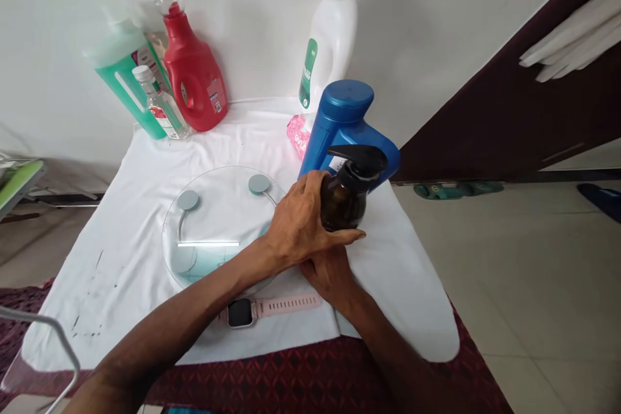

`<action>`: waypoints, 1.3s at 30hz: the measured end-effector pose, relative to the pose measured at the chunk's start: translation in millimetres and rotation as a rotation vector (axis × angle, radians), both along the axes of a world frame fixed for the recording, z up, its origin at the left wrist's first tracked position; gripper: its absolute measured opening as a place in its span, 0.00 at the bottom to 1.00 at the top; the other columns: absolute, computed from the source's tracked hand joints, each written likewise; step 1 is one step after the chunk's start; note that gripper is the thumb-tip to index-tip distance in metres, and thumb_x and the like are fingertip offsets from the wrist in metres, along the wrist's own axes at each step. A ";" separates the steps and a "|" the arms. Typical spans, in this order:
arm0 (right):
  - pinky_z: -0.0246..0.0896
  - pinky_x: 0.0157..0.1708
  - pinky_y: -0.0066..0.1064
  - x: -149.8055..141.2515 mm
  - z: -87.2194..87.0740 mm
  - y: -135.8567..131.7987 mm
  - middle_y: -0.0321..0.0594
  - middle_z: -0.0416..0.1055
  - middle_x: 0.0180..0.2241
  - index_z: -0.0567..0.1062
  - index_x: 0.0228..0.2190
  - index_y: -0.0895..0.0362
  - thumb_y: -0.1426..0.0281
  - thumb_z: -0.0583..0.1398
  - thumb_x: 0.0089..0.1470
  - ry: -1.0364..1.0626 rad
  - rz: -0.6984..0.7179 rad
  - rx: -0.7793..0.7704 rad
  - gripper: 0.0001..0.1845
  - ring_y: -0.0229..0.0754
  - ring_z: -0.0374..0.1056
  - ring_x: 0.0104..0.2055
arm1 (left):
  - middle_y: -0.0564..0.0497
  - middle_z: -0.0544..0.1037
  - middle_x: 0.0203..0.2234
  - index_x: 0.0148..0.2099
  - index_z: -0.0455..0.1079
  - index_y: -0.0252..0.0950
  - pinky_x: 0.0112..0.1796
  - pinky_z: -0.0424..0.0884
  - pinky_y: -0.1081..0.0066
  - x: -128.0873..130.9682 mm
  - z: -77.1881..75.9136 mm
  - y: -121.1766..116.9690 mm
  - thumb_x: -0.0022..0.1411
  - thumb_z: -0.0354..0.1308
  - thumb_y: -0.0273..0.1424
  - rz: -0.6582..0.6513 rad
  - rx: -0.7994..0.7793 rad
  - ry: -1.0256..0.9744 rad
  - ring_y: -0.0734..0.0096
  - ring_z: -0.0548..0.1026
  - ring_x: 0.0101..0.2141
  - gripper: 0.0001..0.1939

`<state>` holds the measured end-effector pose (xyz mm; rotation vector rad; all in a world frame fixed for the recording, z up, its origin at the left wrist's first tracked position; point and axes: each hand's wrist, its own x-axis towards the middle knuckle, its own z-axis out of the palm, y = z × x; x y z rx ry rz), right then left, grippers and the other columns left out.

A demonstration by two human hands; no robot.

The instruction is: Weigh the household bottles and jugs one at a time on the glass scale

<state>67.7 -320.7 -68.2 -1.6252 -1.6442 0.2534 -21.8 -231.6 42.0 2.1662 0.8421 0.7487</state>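
Observation:
A dark brown pump bottle with a black pump head stands nearly upright between my hands. My left hand is closed round its body, thumb stretched across the near side. Just below, under the left wrist, my right hand is closed at the bottle's lower part; most of its fingers are hidden. Right behind the pump bottle is a blue bottle with a handle. A round glass scale lies left of my hands, partly covered by my left forearm. Nearer me lies a watch with a pink strap.
At the back left stand a green-liquid bottle, a small clear bottle and a red jug. A white bottle and a pink packet are behind the blue one. White cloth covers the table against the wall.

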 end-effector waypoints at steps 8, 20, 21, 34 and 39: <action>0.59 0.28 0.37 2.9 20.5 -0.7 0.45 0.77 0.24 0.76 0.27 0.53 0.50 0.46 0.72 -0.094 0.056 -0.043 0.32 0.49 0.75 0.28 | 0.48 0.80 0.45 0.50 0.62 0.41 0.38 0.80 0.57 -3.2 35.6 -3.6 0.44 0.83 0.35 0.157 -0.014 -0.164 0.57 0.81 0.42 0.38; 0.47 0.26 0.31 -5.3 35.0 -1.8 0.33 0.63 0.18 0.64 0.22 0.53 0.46 0.47 0.74 -0.010 0.080 -0.100 0.34 0.36 0.59 0.20 | 0.57 0.76 0.33 0.44 0.63 0.42 0.30 0.73 0.66 -134.4 47.6 27.8 0.44 0.80 0.39 0.504 0.212 -0.067 0.68 0.75 0.31 0.33; 0.47 0.26 0.31 -5.1 34.9 -1.8 0.33 0.63 0.17 0.64 0.22 0.53 0.47 0.46 0.74 -0.006 0.080 -0.100 0.34 0.36 0.58 0.20 | 0.57 0.75 0.33 0.45 0.62 0.42 0.31 0.72 0.66 -142.2 42.4 28.8 0.44 0.80 0.39 0.519 0.211 -0.047 0.69 0.75 0.31 0.33; 0.52 0.26 0.33 1.1 70.5 -7.6 0.32 0.62 0.19 0.61 0.22 0.51 0.41 0.49 0.69 0.182 0.143 -0.455 0.33 0.39 0.58 0.23 | 0.50 0.77 0.41 0.52 0.66 0.41 0.42 0.78 0.57 -169.7 23.1 33.0 0.46 0.80 0.52 0.391 0.163 -0.012 0.58 0.79 0.41 0.40; 0.57 0.25 0.33 9.6 109.1 -1.4 0.33 0.64 0.20 0.65 0.24 0.50 0.39 0.51 0.67 0.173 0.030 -0.370 0.33 0.40 0.61 0.23 | 0.43 0.78 0.53 0.61 0.68 0.42 0.54 0.77 0.49 -184.8 11.7 39.7 0.58 0.66 0.64 0.274 0.132 -0.189 0.51 0.79 0.52 0.40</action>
